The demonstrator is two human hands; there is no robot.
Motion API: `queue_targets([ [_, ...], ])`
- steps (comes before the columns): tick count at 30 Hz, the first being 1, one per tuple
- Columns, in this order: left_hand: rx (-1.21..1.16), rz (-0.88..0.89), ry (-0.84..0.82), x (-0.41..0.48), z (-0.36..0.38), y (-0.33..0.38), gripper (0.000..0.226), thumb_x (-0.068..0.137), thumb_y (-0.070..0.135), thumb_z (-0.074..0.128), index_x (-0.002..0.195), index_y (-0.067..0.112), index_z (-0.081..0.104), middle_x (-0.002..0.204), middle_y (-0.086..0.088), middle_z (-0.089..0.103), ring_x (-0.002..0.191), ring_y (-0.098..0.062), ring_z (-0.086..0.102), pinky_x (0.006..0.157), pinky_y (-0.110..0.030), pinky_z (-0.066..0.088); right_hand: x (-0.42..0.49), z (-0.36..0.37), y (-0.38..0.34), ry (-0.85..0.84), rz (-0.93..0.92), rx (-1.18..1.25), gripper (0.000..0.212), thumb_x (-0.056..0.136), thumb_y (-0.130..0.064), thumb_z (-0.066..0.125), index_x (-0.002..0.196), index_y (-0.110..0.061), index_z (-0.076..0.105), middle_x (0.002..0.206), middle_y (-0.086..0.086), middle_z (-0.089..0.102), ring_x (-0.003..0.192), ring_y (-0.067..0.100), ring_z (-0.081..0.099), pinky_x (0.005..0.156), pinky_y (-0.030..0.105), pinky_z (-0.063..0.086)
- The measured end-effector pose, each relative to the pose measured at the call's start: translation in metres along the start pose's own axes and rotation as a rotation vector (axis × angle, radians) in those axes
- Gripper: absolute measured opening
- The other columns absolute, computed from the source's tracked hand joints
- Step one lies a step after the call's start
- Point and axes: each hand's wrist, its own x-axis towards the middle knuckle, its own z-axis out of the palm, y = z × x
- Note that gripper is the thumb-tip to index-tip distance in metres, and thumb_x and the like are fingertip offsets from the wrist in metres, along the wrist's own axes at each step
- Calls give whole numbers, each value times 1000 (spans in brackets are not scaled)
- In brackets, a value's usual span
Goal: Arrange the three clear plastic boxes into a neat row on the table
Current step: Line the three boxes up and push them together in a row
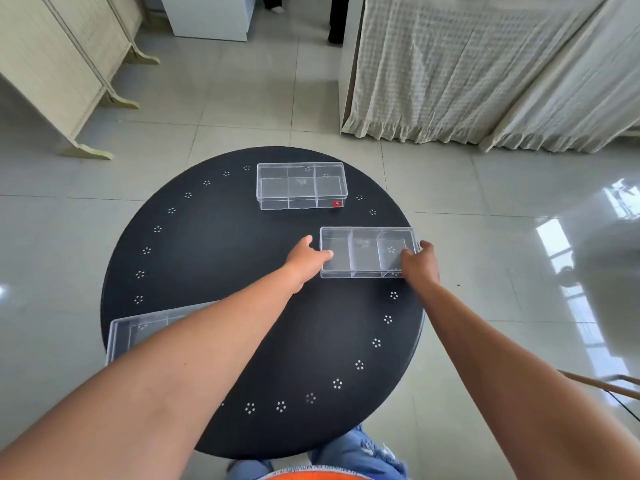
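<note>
Black table (242, 258): carries three clear boxes.
Right box (367, 252): gripped at both ends by left hand (306, 259) and right hand (420, 263).
Far box (301, 186): beyond right box.
Near box (138, 332): left of it, under left arm.

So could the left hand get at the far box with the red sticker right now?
Probably yes: the table between the left hand and the far box is bare, though that hand is busy holding the middle box.

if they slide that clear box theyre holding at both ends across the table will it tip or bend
Probably neither. The held box is low, flat and divided inside, so likely stiff and stable. It looks empty, so light. The left hand and right hand grip opposite ends; smooth plastic may slide easily.
</note>
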Motion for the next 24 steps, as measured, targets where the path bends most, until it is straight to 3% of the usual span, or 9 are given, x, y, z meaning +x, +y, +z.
queue_targets([
  [3,-37,18,-15,2,9,2,62,90,23,59,148,18,39,142,-1,55,119,-19,56,93,-28,40,5,2,3,-33,13,52,55,85,-26,43,140,-17,46,118,9,69,103,34,65,90,40,50],
  [6,-52,51,1,2,9,1,37,86,17,57,122,20,64,122,-3,70,98,-20,66,86,-31,52,7,8,6,-34,21,70,57,81,-25,41,136,-16,51,115,8,70,103,33,65,91,40,52],
  [10,-75,61,65,-7,-13,-1,39,85,13,53,121,23,67,112,4,72,101,-18,68,91,-33,54,-9,24,-5,-46,-22,81,53,78,-25,40,128,-17,56,96,2,67,82,28,61,71,32,47],
  [15,-70,74,188,-21,-75,-20,40,82,19,53,119,23,68,115,-1,73,105,-24,67,92,-37,54,-48,62,-33,-105,-104,103,39,84,-11,41,117,-17,61,93,3,67,77,23,59,60,28,39],
  [17,-60,68,251,-24,-105,-32,42,80,22,53,119,23,69,115,-3,72,98,-27,67,87,-36,53,-66,84,-46,-141,-136,123,37,82,-8,42,112,-16,62,88,2,67,72,20,59,57,27,41],
  [19,-61,74,306,-32,-136,-43,36,79,20,53,110,24,72,102,2,74,81,-22,62,82,-36,55,-83,108,-60,-177,-154,137,35,82,-8,42,109,-15,63,87,1,68,73,21,61,57,26,43],
  [21,-63,76,359,-40,-164,-52,28,82,17,53,101,25,72,88,5,70,76,-18,57,78,-34,53,-100,132,-73,-215,-173,144,35,83,-9,42,111,-16,63,91,1,69,75,20,62,60,27,46],
  [24,-70,57,427,-48,-207,-71,28,85,16,55,107,22,72,93,0,71,80,-19,59,81,-35,55,-125,168,-91,-284,-184,162,37,85,-12,43,117,-19,62,95,0,70,85,23,66,74,33,53],
])
